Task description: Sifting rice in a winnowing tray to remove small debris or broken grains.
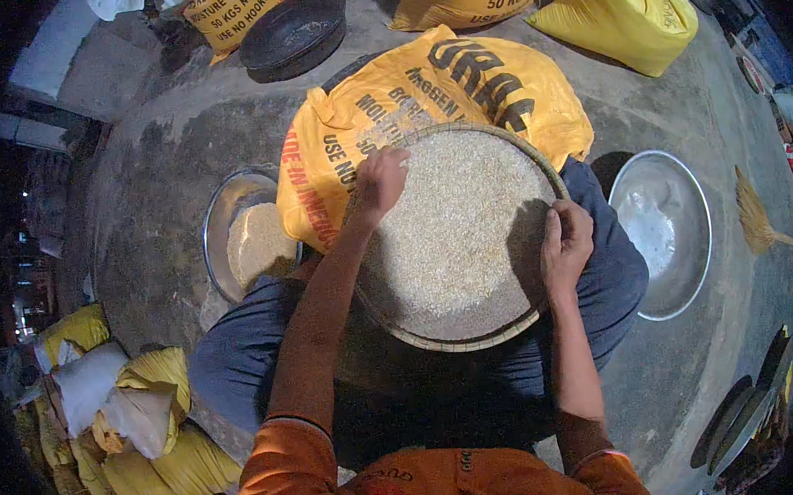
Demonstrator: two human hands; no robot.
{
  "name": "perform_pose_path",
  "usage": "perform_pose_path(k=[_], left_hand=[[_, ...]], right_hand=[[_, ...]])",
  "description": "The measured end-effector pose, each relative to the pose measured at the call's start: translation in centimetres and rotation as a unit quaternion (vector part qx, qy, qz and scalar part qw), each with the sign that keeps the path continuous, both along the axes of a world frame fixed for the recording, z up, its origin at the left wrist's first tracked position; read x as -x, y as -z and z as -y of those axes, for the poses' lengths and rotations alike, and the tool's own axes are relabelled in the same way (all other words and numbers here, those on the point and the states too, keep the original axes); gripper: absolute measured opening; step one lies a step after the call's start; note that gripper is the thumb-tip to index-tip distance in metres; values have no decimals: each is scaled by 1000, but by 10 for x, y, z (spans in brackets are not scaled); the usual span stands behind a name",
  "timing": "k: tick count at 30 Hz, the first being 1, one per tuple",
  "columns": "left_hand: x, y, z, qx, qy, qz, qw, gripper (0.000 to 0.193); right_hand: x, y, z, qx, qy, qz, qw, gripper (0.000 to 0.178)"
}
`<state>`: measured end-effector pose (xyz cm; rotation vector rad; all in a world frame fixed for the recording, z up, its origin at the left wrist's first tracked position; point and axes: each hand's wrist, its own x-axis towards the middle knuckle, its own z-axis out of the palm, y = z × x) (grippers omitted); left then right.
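Observation:
A round woven winnowing tray (454, 343) spread with pale, rice-like grain (468, 215) lies above my lap, its far side over an orange printed sack (318, 184). My right hand (569, 240) grips the tray's right rim, thumb on top. At the upper left edge, my left hand (381, 182) is closed, with its fingertips drawn together over the grain. Whatever sits between those fingertips is too small or hidden to make out.
On the left stands a metal basin (207, 251) holding tan grain (258, 243). A wide metal basin (657, 229) rests on the right, near a straw hand broom (755, 213). Farther off are a dark pan (294, 34) and a yellow sack (624, 15); more sacks (155, 476) pile up at lower left.

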<state>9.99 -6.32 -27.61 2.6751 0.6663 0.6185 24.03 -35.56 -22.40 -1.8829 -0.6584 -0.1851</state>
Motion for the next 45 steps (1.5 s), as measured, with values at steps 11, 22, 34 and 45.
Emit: perform_pose_path(k=[11,22,34,45], left_hand=[[-8,1,-4,-33,-29,-87,995,10],[39,-14,22,129,-1,9,992,17],[31,-70,144,785,-69,193,585,36],[21,-69,180,782,-38,162,601,33]], right_hand=[[7,0,-4,0,-24,-1,1000,9],[8,14,0,-66,-38,-176,981,14],[22,3,-4,-108,-259,-480,831,10],[24,-12,-2,-101,-297,-523,793,14]])
